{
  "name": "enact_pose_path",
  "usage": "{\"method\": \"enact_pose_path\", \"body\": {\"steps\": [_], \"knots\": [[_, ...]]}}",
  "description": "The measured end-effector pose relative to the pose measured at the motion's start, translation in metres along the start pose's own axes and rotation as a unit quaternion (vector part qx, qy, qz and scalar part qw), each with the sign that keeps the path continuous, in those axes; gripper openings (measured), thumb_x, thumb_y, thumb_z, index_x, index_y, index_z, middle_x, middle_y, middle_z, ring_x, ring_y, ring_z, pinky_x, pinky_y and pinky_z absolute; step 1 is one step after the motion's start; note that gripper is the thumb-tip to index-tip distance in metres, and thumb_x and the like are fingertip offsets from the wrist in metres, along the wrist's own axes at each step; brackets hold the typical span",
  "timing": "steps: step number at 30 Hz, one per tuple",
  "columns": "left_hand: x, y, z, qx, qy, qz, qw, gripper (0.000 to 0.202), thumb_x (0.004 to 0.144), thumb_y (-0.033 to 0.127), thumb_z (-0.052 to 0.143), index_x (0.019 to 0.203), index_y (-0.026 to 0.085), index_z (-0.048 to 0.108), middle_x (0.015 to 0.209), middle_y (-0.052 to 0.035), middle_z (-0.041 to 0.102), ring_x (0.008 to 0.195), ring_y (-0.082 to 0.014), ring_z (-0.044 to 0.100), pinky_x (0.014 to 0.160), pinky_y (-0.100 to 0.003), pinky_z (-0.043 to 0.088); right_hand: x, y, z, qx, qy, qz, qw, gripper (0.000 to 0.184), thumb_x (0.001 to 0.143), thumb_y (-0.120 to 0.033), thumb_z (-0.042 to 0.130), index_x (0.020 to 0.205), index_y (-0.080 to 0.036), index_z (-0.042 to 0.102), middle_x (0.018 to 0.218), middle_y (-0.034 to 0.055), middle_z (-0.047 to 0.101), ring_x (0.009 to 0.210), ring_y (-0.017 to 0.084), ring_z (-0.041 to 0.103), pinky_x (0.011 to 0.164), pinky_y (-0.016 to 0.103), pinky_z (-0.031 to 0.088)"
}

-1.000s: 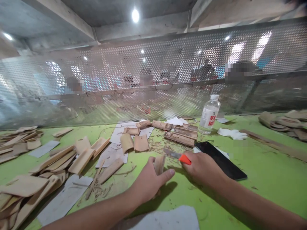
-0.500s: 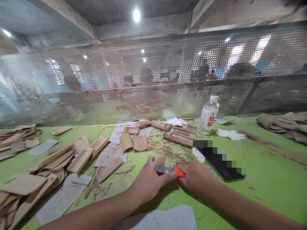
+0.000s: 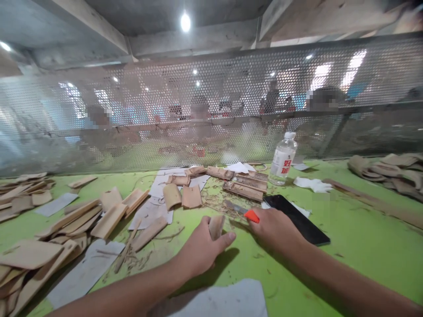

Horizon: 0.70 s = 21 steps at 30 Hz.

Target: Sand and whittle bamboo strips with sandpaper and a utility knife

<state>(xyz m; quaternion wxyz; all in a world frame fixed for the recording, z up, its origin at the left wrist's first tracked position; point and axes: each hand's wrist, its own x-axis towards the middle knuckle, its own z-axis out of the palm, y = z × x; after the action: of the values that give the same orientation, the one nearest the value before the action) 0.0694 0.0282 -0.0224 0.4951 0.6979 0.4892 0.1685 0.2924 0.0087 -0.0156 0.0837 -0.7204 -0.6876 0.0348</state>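
Observation:
My left hand [image 3: 201,246] is closed on a small curved piece of bamboo [image 3: 216,226], whose upper part shows between fingers and thumb. To its right, my right hand [image 3: 272,226] grips an orange-handled knife [image 3: 251,215]. The knife's grey blade points left and away from me, apart from the bamboo piece. Just beyond the hands, brown shavings [image 3: 214,200] are scattered over the green table [image 3: 363,264]. Two short curved bamboo pieces [image 3: 192,196] lie on paper behind my left hand, and split bamboo lengths [image 3: 243,191] lie beyond the blade.
A black phone [image 3: 297,220] lies beside my right hand. Behind it stand a clear bottle [image 3: 283,158] and crumpled tissue [image 3: 312,184]. Bamboo pieces pile up at left [image 3: 29,255] and far right [image 3: 390,171]. A perforated metal screen [image 3: 148,114] closes the back, with people beyond.
The knife has come away from the bamboo piece, moving right and forward with my right hand. My left hand keeps the piece, now turned more upright, and its thumb has left the knife.

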Motion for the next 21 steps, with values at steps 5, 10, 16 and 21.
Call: {"method": "enact_pose_path", "body": {"steps": [5,10,16,21], "knots": [[0.002,0.001,-0.002,-0.023,-0.014,-0.005,1.000,0.059,0.085,0.073,0.066,0.106,0.023,0.042,0.063,0.0082,0.050,0.035,-0.0107,0.043,0.036,-0.023,0.030,-0.006,-0.009,0.005,0.008,-0.024,-0.063,0.998,0.020,0.090,-0.020,0.055,0.075,-0.019,0.068,0.070,0.0056,0.068,0.064,0.018,0.056,0.058,0.030,0.021],[0.003,0.002,-0.001,-0.048,-0.027,-0.011,0.998,0.062,0.079,0.066,0.077,0.104,0.024,0.040,0.063,0.0082,0.054,0.033,-0.0089,0.041,0.033,-0.022,0.027,-0.012,-0.018,0.005,0.004,-0.051,-0.118,0.992,0.019,0.086,-0.024,0.059,0.072,-0.018,0.070,0.069,0.0059,0.069,0.063,0.018,0.055,0.057,0.030,0.019],[0.001,0.003,-0.001,-0.038,-0.034,-0.002,0.999,0.054,0.084,0.058,0.076,0.103,0.024,0.038,0.062,0.0104,0.051,0.035,-0.0089,0.042,0.035,-0.022,0.031,-0.017,-0.019,0.004,-0.008,-0.056,-0.112,0.992,0.022,0.087,-0.025,0.057,0.072,-0.018,0.071,0.068,0.0072,0.071,0.060,0.017,0.054,0.055,0.030,0.019],[-0.001,0.002,0.000,0.019,-0.005,0.016,1.000,0.052,0.086,0.061,0.071,0.104,0.022,0.042,0.065,0.0075,0.055,0.041,-0.0110,0.048,0.042,-0.023,0.032,-0.018,-0.020,0.012,-0.015,-0.037,-0.098,0.994,0.017,0.086,-0.021,0.058,0.077,-0.017,0.072,0.072,0.0078,0.074,0.060,0.018,0.056,0.055,0.030,0.017]]}}
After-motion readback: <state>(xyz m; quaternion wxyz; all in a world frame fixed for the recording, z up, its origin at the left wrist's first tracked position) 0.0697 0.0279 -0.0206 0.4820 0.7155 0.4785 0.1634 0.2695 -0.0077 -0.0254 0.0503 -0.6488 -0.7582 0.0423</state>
